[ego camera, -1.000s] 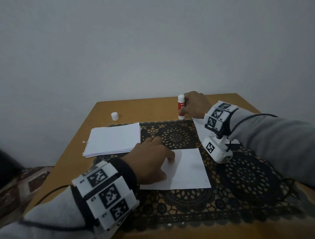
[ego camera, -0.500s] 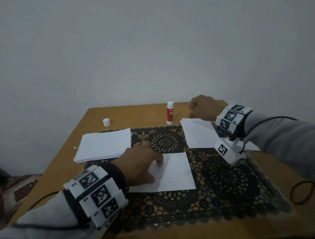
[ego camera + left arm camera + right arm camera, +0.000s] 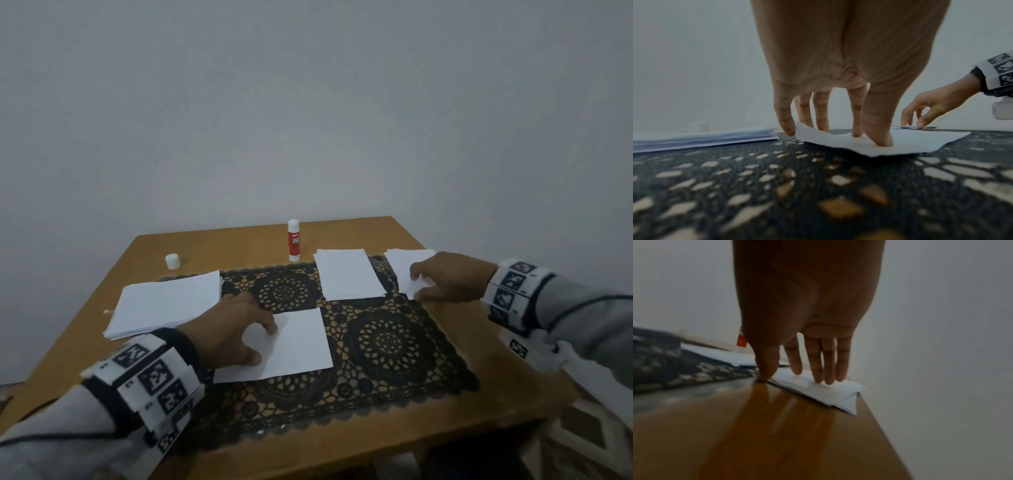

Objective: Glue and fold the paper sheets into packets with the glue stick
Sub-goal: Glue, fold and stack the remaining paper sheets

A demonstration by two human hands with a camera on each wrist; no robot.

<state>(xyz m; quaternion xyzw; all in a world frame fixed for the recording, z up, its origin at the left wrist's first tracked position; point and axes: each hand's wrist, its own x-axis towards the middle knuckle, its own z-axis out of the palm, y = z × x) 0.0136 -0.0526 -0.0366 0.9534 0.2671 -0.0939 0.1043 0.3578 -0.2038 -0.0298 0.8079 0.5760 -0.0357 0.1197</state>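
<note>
A single white sheet point(image 3: 298, 342) lies on the black lace mat point(image 3: 394, 346). My left hand point(image 3: 263, 344) presses its left part flat with straight fingers and thumb. In the left wrist view the sheet's point(image 3: 920, 139) far left corner curls up beside the fingers point(image 3: 857, 123). My right hand point(image 3: 416, 285) rests on a small pile of folded papers point(image 3: 404, 260) at the far right. There the fingers point(image 3: 824, 369) lie straight on the folded pile point(image 3: 834, 392), with the thumb tip at its near edge. The red and white glue stick point(image 3: 294, 241) stands upright at the back, held by no hand.
A thick stack of blank sheets point(image 3: 164, 305) lies at the left of the wooden table point(image 3: 342, 445). Another paper stack point(image 3: 349, 274) sits at the back right of the mat. The white glue cap point(image 3: 172, 261) stands at the back left. A wall rises close behind.
My right hand let go of the glue stick, which now stands alone at the back, and moved right onto the folded pile. The left hand stayed on the sheet.
</note>
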